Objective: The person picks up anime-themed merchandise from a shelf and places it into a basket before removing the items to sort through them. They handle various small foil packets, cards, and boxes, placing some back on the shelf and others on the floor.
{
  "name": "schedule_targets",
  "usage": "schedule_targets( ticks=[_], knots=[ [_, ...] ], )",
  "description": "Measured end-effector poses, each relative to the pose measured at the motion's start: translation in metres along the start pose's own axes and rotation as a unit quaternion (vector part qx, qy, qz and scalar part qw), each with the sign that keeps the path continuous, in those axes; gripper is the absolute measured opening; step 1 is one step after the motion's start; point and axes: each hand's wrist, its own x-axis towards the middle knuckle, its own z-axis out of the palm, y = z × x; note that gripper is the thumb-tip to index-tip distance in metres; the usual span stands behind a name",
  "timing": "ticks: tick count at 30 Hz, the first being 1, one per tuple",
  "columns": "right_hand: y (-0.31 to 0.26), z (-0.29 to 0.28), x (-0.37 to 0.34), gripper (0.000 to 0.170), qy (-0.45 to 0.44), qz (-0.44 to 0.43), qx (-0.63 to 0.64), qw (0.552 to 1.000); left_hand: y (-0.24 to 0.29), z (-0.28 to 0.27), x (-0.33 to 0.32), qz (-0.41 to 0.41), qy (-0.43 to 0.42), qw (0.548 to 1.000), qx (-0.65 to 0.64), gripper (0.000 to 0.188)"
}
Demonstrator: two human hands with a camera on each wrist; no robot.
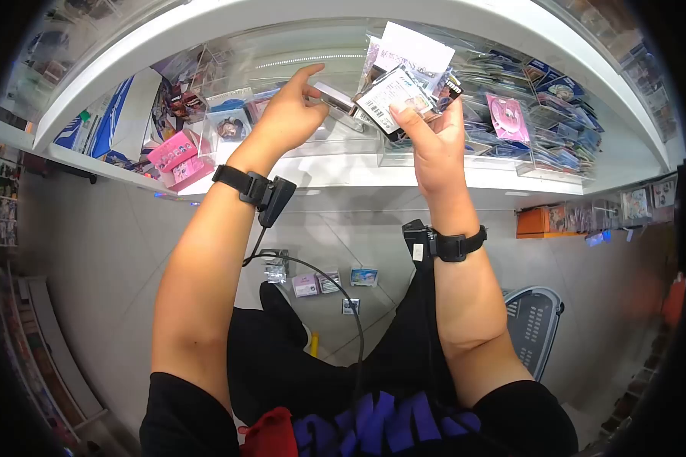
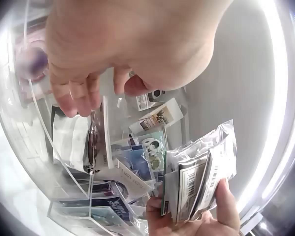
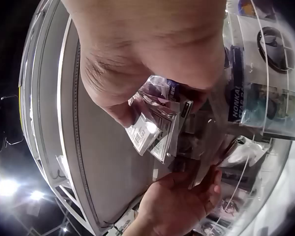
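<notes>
My right hand (image 1: 438, 148) grips a fanned bundle of plastic-wrapped packs (image 1: 389, 99), thumb across the front and fingers behind. Barcode labels show on several of them, and a white handwritten paper (image 1: 415, 52) stands behind the bundle. To its left, my left hand (image 1: 290, 114) reaches into the clear bin, index finger extended. Its other fingers and thumb hold one end of a flat pack (image 1: 339, 99) with a pale top edge and dark side. In the left wrist view those fingers (image 2: 78, 98) hide the pack's upper end. Blue and white packs (image 2: 137, 162) lie in the bin between both hands.
Many flat packs and a pink card (image 1: 508, 118) fill the right-hand bins. Pink boxes (image 1: 174, 154) sit at the shelf's left end. Small packs (image 1: 305, 286) lie on the floor between the legs, and a grey plastic basket (image 1: 537, 324) stands by the right arm.
</notes>
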Motion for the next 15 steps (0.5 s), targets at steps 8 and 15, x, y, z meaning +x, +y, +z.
schedule_targets(
  ticks=[8,15],
  knots=[
    [0.004,0.001,0.012,0.06,-0.003,-0.019,-0.031,0.999,0.017,0.0,0.011,0.073,0.055,0.953,0.289,0.059],
    [0.01,0.012,0.018,0.064,-0.056,0.024,-0.103,0.993,0.028,-0.01,0.022,-0.01,0.02,0.964,0.265,0.052]
  ],
)
